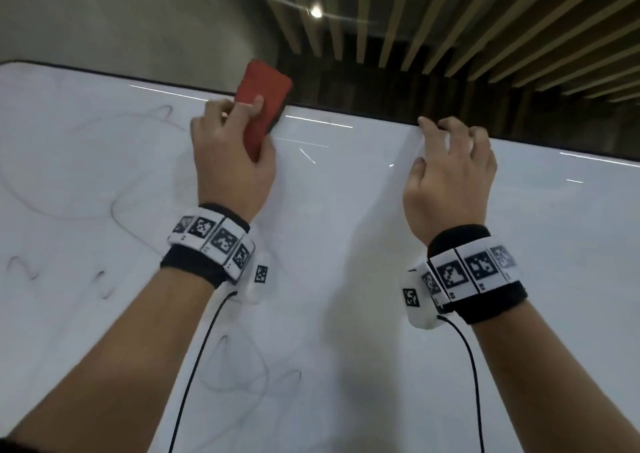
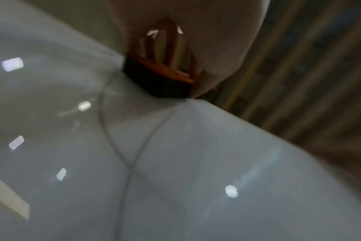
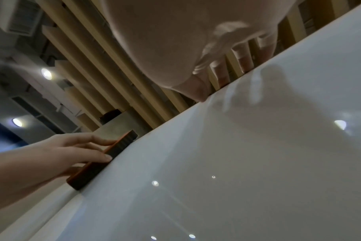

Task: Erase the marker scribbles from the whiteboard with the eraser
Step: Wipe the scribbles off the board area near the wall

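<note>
A white whiteboard (image 1: 346, 227) fills the head view, with faint grey marker scribbles (image 1: 114, 206) on its left part and lower middle (image 1: 242, 366). My left hand (image 1: 235, 154) grips a red eraser (image 1: 263, 92) with a dark felt face (image 2: 155, 83), pressed flat on the board (image 2: 196, 163) at its top edge and sticking out above it. A scribble line (image 2: 130, 163) runs below the eraser. My right hand (image 1: 450, 172) is further right, its fingers (image 3: 241, 63) hooked over the board's top edge (image 3: 237, 163). The right wrist view shows the eraser (image 3: 122, 146) and left hand (image 3: 62, 151) from the side.
The board has a thin black frame (image 1: 346, 108) along its top. Above it are a wooden slatted ceiling (image 1: 450, 19), a grey wall (image 1: 121, 12) and a round ceiling light (image 1: 316, 11). Black cables (image 1: 194, 366) hang from both wristbands.
</note>
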Available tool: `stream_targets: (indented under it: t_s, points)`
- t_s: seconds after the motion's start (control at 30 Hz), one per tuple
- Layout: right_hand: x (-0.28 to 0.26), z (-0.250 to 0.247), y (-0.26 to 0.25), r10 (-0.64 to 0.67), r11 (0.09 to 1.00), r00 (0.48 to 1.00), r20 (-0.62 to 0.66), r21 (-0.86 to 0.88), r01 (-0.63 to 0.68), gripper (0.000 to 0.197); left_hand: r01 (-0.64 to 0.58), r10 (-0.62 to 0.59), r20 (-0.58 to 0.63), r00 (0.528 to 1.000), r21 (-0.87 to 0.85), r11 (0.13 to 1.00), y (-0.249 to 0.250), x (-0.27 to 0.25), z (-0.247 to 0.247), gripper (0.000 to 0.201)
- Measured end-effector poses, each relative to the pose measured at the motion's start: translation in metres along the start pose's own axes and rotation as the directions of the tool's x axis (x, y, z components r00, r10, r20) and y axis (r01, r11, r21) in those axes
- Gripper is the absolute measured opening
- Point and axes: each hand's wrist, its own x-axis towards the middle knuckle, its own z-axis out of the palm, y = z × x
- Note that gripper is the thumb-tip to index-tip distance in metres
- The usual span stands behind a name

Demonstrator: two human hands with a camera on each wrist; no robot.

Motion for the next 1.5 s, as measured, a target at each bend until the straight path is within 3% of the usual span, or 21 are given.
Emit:
stream_targets:
  t_s: [0.07,0.17,0.23,0.33,0.4,0.5,0.6,0.67,0.73,0.83,0.9,0.97,1.03,1.1,1.17,1.23,1.3,1.37,1.4,1.43,1.5]
  points:
    - [0.003,0.0,-0.003,0.01,1.0,1.0,-0.001,0.018,-0.01,0.051,-0.183,0.188,0.138,0.972,-0.053,0.982,0.028,-0.034,0.01,0.04]
    - [0.005,-0.001,-0.004,0.029,0.998,1.0,-0.009,0.051,-0.029,0.054,-0.376,0.399,0.31,0.863,-0.133,0.917,0.047,-0.069,0.014,0.037]
    - [0.003,-0.002,-0.004,0.029,0.998,1.0,0.01,0.053,-0.029,0.056,-0.305,0.33,0.25,0.91,-0.133,0.943,0.027,-0.043,0.008,0.035]
    - [-0.003,-0.003,-0.001,0.006,1.0,1.0,0.02,0.002,-0.006,0.057,-0.091,0.094,0.068,0.993,-0.055,0.994,-0.024,-0.008,-0.014,0.036]
    - [-0.004,-0.004,-0.002,0.0,1.0,1.0,0.03,-0.029,0.001,0.056,0.054,-0.055,-0.043,0.998,-0.015,0.998,-0.068,-0.003,-0.033,0.038]
    - [-0.004,-0.006,-0.01,0.024,0.999,0.998,0.059,-0.042,-0.022,0.059,0.251,-0.244,-0.131,0.961,0.04,0.967,-0.089,-0.029,-0.043,0.04]
    - [0.002,-0.003,-0.027,-0.003,0.999,0.993,0.12,-0.032,0.007,0.062,0.032,-0.032,0.015,0.999,-0.001,0.999,-0.054,-0.087,-0.028,0.035]
    - [0.007,0.003,-0.048,-0.06,0.998,0.984,0.167,0.01,0.059,0.062,-0.173,0.181,0.186,0.966,-0.062,0.983,-0.032,-0.125,-0.025,0.033]
    - [0.009,0.008,-0.07,-0.117,0.993,0.973,0.199,0.022,0.115,0.063,-0.257,0.261,0.255,0.931,-0.051,0.965,-0.035,-0.124,-0.034,0.032]
    - [0.009,0.015,-0.091,-0.173,0.985,0.956,0.237,0.011,0.175,0.066,-0.051,0.047,0.111,0.993,0.032,0.998,-0.072,-0.07,-0.048,0.035]
    - [0.01,0.017,-0.097,-0.176,0.984,0.954,0.244,0.004,0.18,0.068,0.157,-0.155,-0.036,0.987,0.051,0.986,-0.095,-0.028,-0.059,0.037]
    - [0.013,0.02,-0.101,-0.172,0.984,0.954,0.246,-0.004,0.179,0.067,0.22,-0.217,-0.063,0.974,0.063,0.973,-0.094,-0.013,-0.058,0.036]
    - [0.017,0.023,-0.11,-0.175,0.984,0.954,0.243,-0.001,0.181,0.066,0.046,-0.05,0.057,0.997,0.066,0.997,-0.069,-0.028,-0.048,0.032]
    - [0.018,0.027,-0.126,-0.195,0.98,0.951,0.241,0.009,0.198,0.065,-0.192,0.187,0.219,0.958,0.0,0.981,-0.047,-0.051,-0.044,0.032]
    - [0.017,0.033,-0.142,-0.219,0.975,0.945,0.244,0.008,0.224,0.066,-0.273,0.263,0.27,0.926,-0.001,0.962,-0.055,-0.043,-0.05,0.031]
    - [0.017,0.037,-0.151,-0.233,0.971,0.941,0.244,0.001,0.24,0.066,-0.162,0.151,0.168,0.974,0.057,0.985,-0.084,-0.008,-0.058,0.032]
    - [0.018,0.037,-0.153,-0.234,0.971,0.942,0.241,0.006,0.239,0.065,0.103,-0.099,-0.04,0.994,0.107,0.989,-0.124,0.032,-0.073,0.035]
    - [0.02,0.036,-0.155,-0.225,0.973,0.944,0.241,0.005,0.23,0.064,0.388,-0.369,-0.174,0.913,0.084,0.918,-0.15,0.052,-0.086,0.038]
    - [0.021,0.036,-0.157,-0.22,0.974,0.945,0.243,0.001,0.226,0.063,0.45,-0.428,-0.184,0.885,0.094,0.888,-0.151,0.049,-0.087,0.038]
    - [0.022,0.036,-0.161,-0.216,0.975,0.945,0.246,-0.003,0.224,0.063,0.428,-0.409,-0.155,0.899,0.122,0.895,-0.145,0.039,-0.084,0.037]
    - [0.023,0.039,-0.174,-0.228,0.971,0.938,0.263,-0.005,0.237,0.064,0.196,-0.194,-0.026,0.981,0.119,0.973,-0.123,0.006,-0.079,0.034]
